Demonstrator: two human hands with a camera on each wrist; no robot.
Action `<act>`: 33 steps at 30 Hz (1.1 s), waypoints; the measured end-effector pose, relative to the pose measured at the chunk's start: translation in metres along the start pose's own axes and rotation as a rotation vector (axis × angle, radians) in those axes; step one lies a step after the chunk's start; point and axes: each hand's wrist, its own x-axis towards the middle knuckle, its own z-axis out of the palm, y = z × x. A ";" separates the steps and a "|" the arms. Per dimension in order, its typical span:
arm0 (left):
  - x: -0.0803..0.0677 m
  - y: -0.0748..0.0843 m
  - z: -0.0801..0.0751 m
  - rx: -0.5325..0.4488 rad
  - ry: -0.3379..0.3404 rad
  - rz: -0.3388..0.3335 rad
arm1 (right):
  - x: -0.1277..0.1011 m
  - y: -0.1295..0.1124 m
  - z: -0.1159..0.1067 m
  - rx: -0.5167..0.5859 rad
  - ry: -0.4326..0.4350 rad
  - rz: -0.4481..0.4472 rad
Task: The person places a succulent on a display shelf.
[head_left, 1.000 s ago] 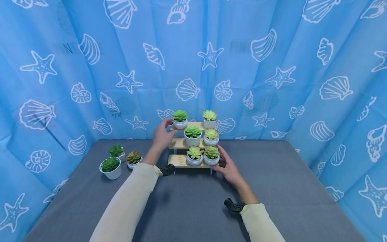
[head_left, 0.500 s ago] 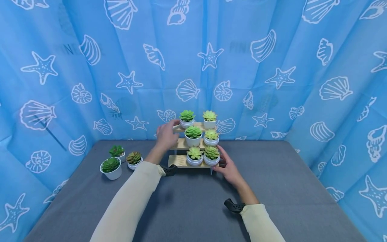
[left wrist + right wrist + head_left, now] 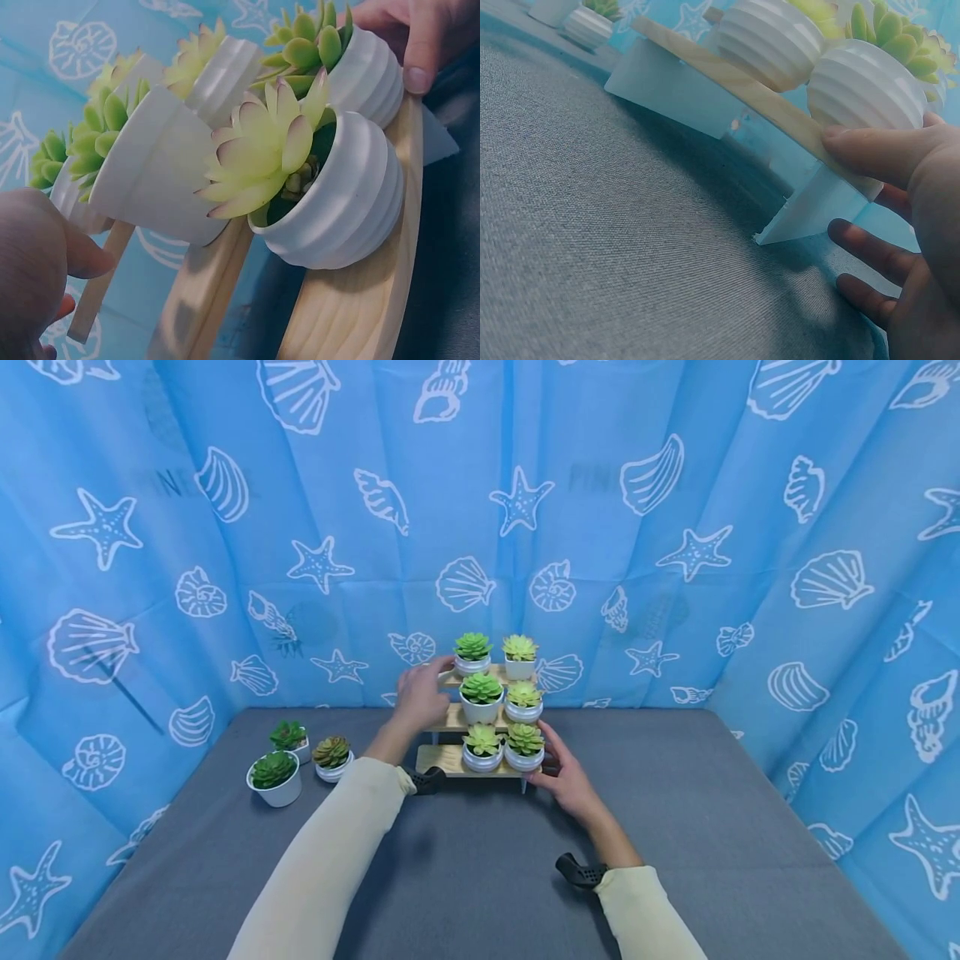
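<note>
Right grip (image 3: 564, 779) was clamped on the wooden stand (image 3: 437, 759) at its bottom tier. Left grip (image 3: 422, 697) wasn't closed on anything: finger extended against the green succulent (image 3: 472, 649) on the top tier. That pot had slid right over the last second, narrowing the gap to the pale succulent (image 3: 521, 657). Around: three potted succulents (image 3: 276, 791) on the desk (image 3: 480, 885), left; two bottom-tier pots (image 3: 482, 760); smooth white pot (image 3: 481, 709) mid-tier, in front of the moved one; shell-print curtain (image 3: 450, 485) behind.

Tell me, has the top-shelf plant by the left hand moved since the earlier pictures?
Yes. The green succulent has moved right along the top shelf, closer to the pale succulent, which has stayed put.
</note>
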 end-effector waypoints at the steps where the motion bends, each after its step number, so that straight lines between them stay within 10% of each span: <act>1: 0.000 0.001 0.000 0.006 -0.007 0.000 | -0.001 -0.004 0.000 -0.005 -0.002 0.003; 18: -0.004 0.004 0.004 0.035 0.015 -0.016 | 0.008 0.027 0.003 -0.004 0.042 -0.037; 33: -0.035 -0.006 0.003 -0.299 0.204 -0.026 | 0.008 0.027 0.001 0.010 0.035 -0.041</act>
